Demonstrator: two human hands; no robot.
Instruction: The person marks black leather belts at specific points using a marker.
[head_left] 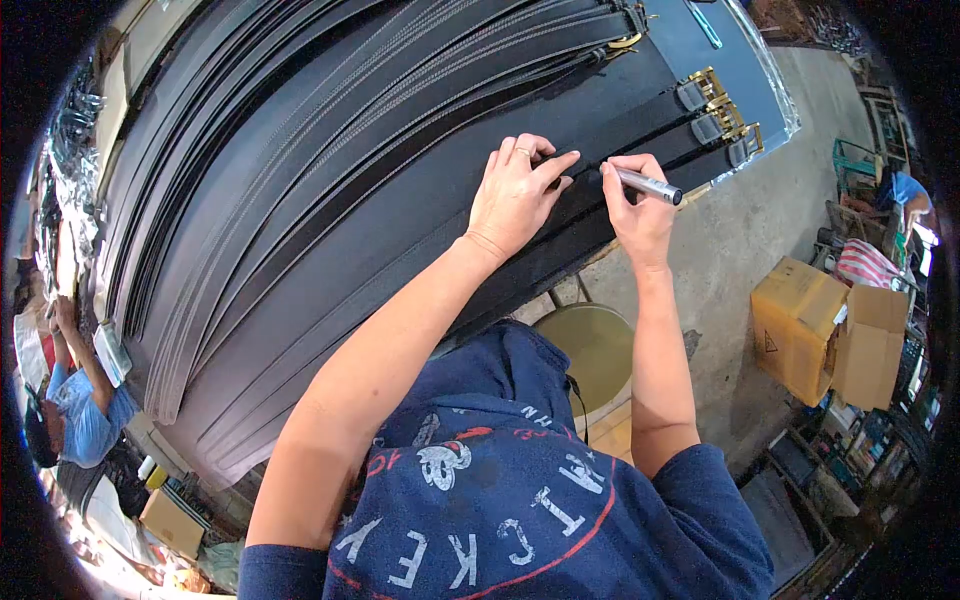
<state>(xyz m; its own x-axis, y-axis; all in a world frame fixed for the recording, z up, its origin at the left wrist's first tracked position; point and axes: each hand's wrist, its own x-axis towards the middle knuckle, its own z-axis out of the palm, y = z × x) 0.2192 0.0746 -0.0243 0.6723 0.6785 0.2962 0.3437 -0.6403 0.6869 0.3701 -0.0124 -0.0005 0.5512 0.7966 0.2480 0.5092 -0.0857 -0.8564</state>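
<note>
Several black leather belts lie side by side on a dark table [240, 430]. My right hand [642, 215] is closed around a silver-grey marker pen [650, 186], its tip end down at the edge of a black belt [650, 118]. My left hand [515, 190] rests on the belts just left of the pen, thumb and forefinger apart, the other fingers bent; a ring is on one finger. Gold buckles [715, 95] with grey-wrapped parts sit at the belts' right ends. What lies under my left palm is hidden.
A stack of stitched black belts [400, 110] covers the far side of the table. A teal pen-like tool [705, 25] lies at the far right corner. A round stool [590, 350] stands below the near edge, an open cardboard box [800, 320] on the floor. Another person [85, 400] is at left.
</note>
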